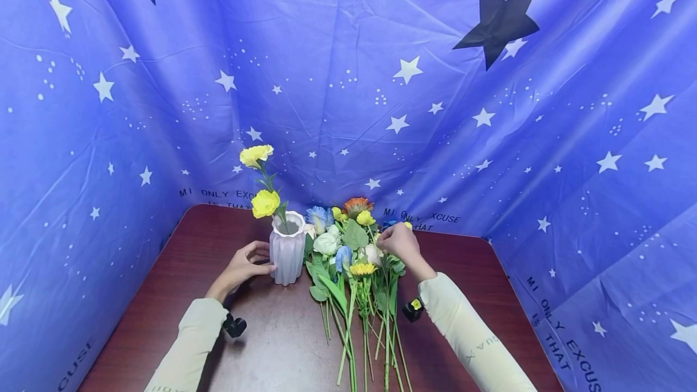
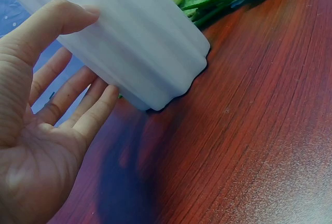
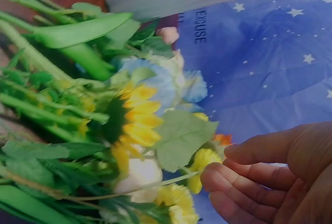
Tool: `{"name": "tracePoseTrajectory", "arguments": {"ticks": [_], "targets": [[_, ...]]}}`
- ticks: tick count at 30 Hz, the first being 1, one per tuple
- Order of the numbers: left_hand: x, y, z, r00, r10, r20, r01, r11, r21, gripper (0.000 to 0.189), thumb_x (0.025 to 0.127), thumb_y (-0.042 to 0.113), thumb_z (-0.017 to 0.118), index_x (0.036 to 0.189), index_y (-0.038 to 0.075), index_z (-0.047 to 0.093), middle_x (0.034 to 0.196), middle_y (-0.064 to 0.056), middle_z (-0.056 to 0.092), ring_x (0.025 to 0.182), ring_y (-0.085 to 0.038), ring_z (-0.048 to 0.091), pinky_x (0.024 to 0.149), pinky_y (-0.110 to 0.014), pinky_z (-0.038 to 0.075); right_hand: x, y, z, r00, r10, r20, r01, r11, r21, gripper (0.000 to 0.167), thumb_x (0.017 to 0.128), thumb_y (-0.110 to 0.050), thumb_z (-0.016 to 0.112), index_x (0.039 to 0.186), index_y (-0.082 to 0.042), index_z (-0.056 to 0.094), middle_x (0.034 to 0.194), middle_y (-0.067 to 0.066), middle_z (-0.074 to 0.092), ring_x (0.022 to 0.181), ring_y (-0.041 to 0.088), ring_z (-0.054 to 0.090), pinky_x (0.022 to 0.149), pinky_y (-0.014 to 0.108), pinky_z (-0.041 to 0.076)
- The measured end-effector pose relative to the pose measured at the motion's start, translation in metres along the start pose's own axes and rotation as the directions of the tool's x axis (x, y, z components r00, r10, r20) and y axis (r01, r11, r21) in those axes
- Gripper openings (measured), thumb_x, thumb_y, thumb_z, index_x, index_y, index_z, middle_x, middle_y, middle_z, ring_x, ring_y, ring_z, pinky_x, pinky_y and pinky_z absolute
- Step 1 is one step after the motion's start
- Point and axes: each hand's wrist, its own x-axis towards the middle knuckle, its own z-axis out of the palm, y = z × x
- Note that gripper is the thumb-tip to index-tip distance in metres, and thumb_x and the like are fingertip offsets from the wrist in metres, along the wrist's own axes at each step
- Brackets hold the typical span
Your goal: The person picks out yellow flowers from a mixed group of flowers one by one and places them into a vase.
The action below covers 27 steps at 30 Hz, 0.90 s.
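Left of centre on the table (image 1: 261,343), toward the far edge, the vase (image 1: 287,256) stands upright, two yellow blooms (image 1: 265,204) rising from it. On its left, as I view it remotely, the left hand (image 1: 245,265) keeps its fingers spread, thumb touching the vase. Just right lie heaped flowers (image 1: 356,236), stems pointing near. At their right, the right hand (image 1: 402,242) has thumb and fingertips close together; I cannot tell whether they pinch a thin stem (image 3: 166,182).

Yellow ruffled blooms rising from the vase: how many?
2: the upper bloom tops the spray; the lower bloom sits left of the mouth of the fluted vase. I see no others there.
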Motion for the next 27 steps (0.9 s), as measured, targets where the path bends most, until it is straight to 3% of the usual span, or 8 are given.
{"name": "tracePoseTrajectory", "arguments": {"ticks": [8,15,21,25,27], "targets": [[0.001,-0.001,0.000,1.000,0.005,0.003,-0.005,1.000,-0.007,0.058,0.082,0.001,0.081,0.130,-0.012,0.051,0.122,-0.030,0.060,0.106,-0.020,0.065,0.085,-0.022,0.057,0.002,0.014,0.009,0.998,0.048,0.038,-0.046,0.997,-0.056,0.013,0.084,-0.009,0.071,0.075,-0.004,0.077,0.072,0.007,0.075,0.065,0.020,0.069,0.053,0.026,0.043],[0.000,-0.001,-0.001,1.000,0.005,-0.001,-0.005,1.000,-0.002,0.058,0.082,0.000,0.081,0.130,-0.012,0.052,0.122,-0.030,0.060,0.105,-0.017,0.065,0.086,-0.021,0.056,0.002,0.020,0.017,0.992,0.110,0.053,-0.103,0.987,-0.122,0.035,0.079,-0.003,0.064,0.048,-0.016,0.053,0.056,0.007,0.065,0.047,0.014,0.046,0.045,0.024,0.029],[0.000,-0.001,0.000,1.000,0.006,0.002,-0.006,1.000,-0.005,0.058,0.082,0.001,0.082,0.130,-0.012,0.052,0.122,-0.029,0.061,0.104,-0.014,0.065,0.086,-0.022,0.057,0.000,0.027,0.024,0.993,0.111,0.044,-0.104,0.984,-0.142,0.038,0.072,0.001,0.060,0.045,-0.020,0.044,0.044,-0.005,0.041,0.044,0.011,0.035,0.043,0.024,0.024],[0.001,-0.002,0.000,1.000,-0.003,-0.004,0.003,1.000,0.005,0.058,0.082,0.003,0.082,0.130,-0.011,0.052,0.121,-0.026,0.062,0.104,-0.014,0.065,0.086,-0.022,0.057,0.000,0.031,0.027,0.994,0.104,0.043,-0.096,0.983,-0.158,0.038,0.070,0.002,0.057,0.044,-0.020,0.041,0.044,-0.006,0.038,0.044,0.012,0.033,0.043,0.024,0.024],[0.001,-0.002,0.000,1.000,-0.007,-0.006,0.007,1.000,0.009,0.058,0.082,0.003,0.082,0.130,-0.010,0.053,0.121,-0.025,0.062,0.104,-0.014,0.065,0.086,-0.022,0.057,-0.001,0.033,0.029,0.994,0.099,0.046,-0.091,0.982,-0.164,0.039,0.072,0.001,0.062,0.045,-0.020,0.042,0.044,-0.006,0.042,0.045,0.014,0.041,0.043,0.024,0.026]]}}
